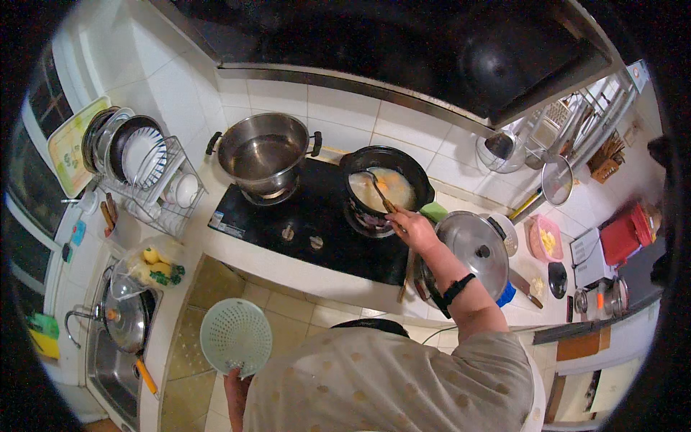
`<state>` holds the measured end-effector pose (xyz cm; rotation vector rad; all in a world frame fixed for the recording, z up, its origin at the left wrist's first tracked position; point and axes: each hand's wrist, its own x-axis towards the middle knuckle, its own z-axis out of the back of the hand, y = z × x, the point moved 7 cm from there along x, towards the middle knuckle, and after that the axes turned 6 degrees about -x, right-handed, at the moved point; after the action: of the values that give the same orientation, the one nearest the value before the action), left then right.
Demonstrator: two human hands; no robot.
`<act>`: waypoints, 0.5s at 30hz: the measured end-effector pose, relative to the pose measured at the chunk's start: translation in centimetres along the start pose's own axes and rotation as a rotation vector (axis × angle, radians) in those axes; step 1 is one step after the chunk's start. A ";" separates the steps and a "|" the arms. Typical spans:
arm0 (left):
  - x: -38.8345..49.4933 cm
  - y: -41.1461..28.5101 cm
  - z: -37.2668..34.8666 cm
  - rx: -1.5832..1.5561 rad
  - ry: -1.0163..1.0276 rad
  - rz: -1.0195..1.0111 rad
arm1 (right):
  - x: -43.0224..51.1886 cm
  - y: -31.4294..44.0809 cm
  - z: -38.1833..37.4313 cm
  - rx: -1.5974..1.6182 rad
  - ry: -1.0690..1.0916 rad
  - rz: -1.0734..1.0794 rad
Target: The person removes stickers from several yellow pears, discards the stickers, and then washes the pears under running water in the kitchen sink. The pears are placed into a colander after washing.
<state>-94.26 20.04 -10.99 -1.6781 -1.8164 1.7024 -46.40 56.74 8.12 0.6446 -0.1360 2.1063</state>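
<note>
My right hand (pixel 411 228) is closed around the wooden handle of a metal ladle or spoon (pixel 376 183), whose lower end dips into a black pot (pixel 427 186) on the right burner. Cloudy broth (pixel 397 195) with orange pieces lies in that pot. At the lower left, my left hand (pixel 237 375) grips the rim of a pale green plastic colander (pixel 236 332), held tilted over the floor, a few small bits near its lower rim. On the left burner stands a wide steel pot (pixel 263 175) with clear liquid in it. A steel-rimmed glass lid (pixel 467 243) is beside my right forearm.
A dish rack (pixel 186 208) with plates and bowls stands left. Below it are a bag of yellow fruit (pixel 156 267) and a sink (pixel 110 372) holding a lidded pan (pixel 127 318). To the right are a knife (pixel 524 287) and a pink basket (pixel 545 237). A range hood (pixel 351 86) hangs overhead.
</note>
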 end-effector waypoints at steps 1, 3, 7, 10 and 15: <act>0.1 0.0 0.0 -0.054 0.038 -0.010 | -0.2 0.4 0.4 -0.009 0.037 -0.010; 0.3 0.4 0.9 -0.123 -0.017 -0.005 | -0.4 1.6 1.6 -0.027 0.067 0.005; 2.3 1.4 2.3 0.014 0.065 0.011 | -1.4 3.4 5.1 0.030 0.111 0.014; 3.3 1.6 2.8 0.071 0.112 -0.063 | -2.0 3.4 6.7 0.003 0.240 -0.053; 0.8 0.0 -1.1 0.115 0.155 -0.011 | -3.0 2.5 5.2 -0.149 0.398 -0.069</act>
<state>-93.75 21.25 -11.06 -1.6985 -1.6247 1.5918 -45.00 51.34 11.46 0.1329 -0.0460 2.0911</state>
